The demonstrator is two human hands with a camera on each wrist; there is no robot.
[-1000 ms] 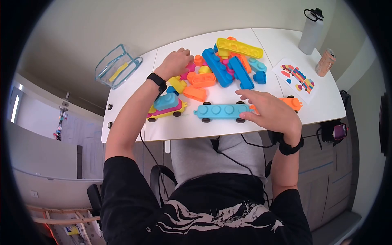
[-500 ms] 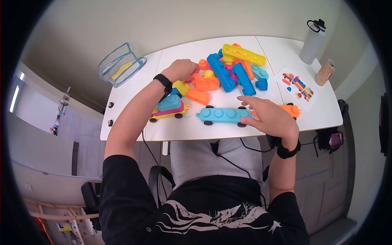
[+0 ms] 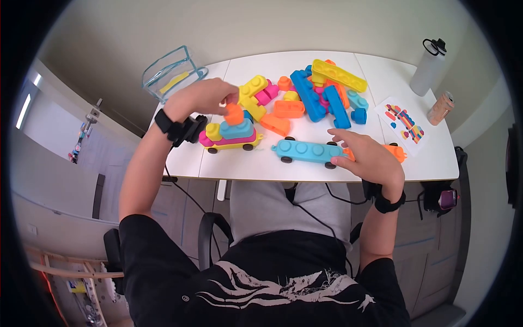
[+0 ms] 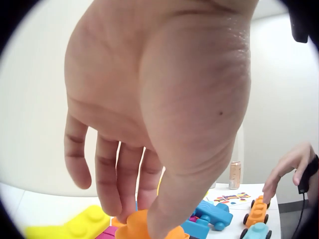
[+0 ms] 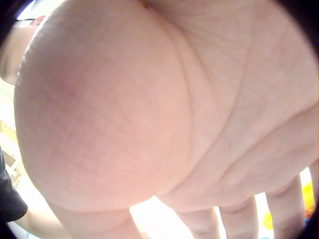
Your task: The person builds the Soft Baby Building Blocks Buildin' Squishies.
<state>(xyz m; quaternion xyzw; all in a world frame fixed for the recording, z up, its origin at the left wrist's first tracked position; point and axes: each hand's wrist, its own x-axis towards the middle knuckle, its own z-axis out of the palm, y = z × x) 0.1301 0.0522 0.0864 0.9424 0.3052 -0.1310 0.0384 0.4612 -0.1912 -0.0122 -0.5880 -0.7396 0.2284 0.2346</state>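
Observation:
My left hand (image 3: 204, 98) pinches an orange block (image 3: 234, 114) between thumb and fingers. It holds the block right over a light blue block (image 3: 238, 129) on the yellow-and-pink toy train car (image 3: 235, 145). A small yellow block (image 3: 213, 131) stands at that car's left end. To the right sits a light blue wheeled car (image 3: 305, 150), in line with an orange wheeled car (image 3: 396, 153). Over where these two cars meet is my right hand (image 3: 373, 158), fingers spread and relaxed, thumb by the light blue car's end. The right hand's palm fills the right wrist view.
Loose blocks, among them a long blue block (image 3: 308, 95) and a long yellow block (image 3: 340, 75), are heaped at the back middle. A picture sheet (image 3: 404, 125), a can (image 3: 441, 108) and a bottle (image 3: 428, 71) stand at the right. A clear case (image 3: 174, 71) is at the back left.
My left hand has come from the block pile back toward me and left, now carrying an orange block over the yellow-and-pink car. The right hand has stayed by the cars.

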